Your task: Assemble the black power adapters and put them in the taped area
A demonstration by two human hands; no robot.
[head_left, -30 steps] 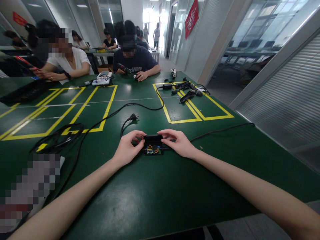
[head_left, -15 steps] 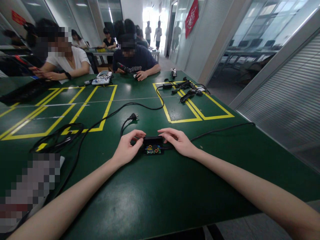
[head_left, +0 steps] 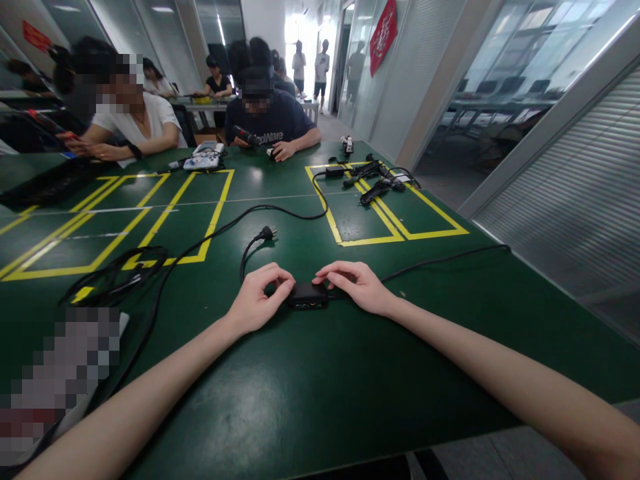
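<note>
A small black power adapter (head_left: pixel 307 294) lies on the green table (head_left: pixel 320 387), its lid lowered almost flat so only a thin slit of the circuit board shows at its near edge. My left hand (head_left: pixel 257 298) grips its left end with curled fingers. My right hand (head_left: pixel 357 285) presses on its right end, fingers bent over the top. A black cable (head_left: pixel 440 260) runs from the adapter to the right. A plug (head_left: pixel 265 234) on a black cord lies just beyond my left hand.
Coiled black cables (head_left: pixel 117 270) lie at the left inside yellow taped boxes (head_left: pixel 165 220). More black tools and adapters (head_left: pixel 375 180) sit in the far right box. Two other people (head_left: pixel 265 113) sit at the far side. The table's right edge (head_left: pixel 525 267) is near.
The adapter's black lid has come down over the open circuit board, which showed plainly before. Both hands have stayed at its ends, fingers pressing lower.
</note>
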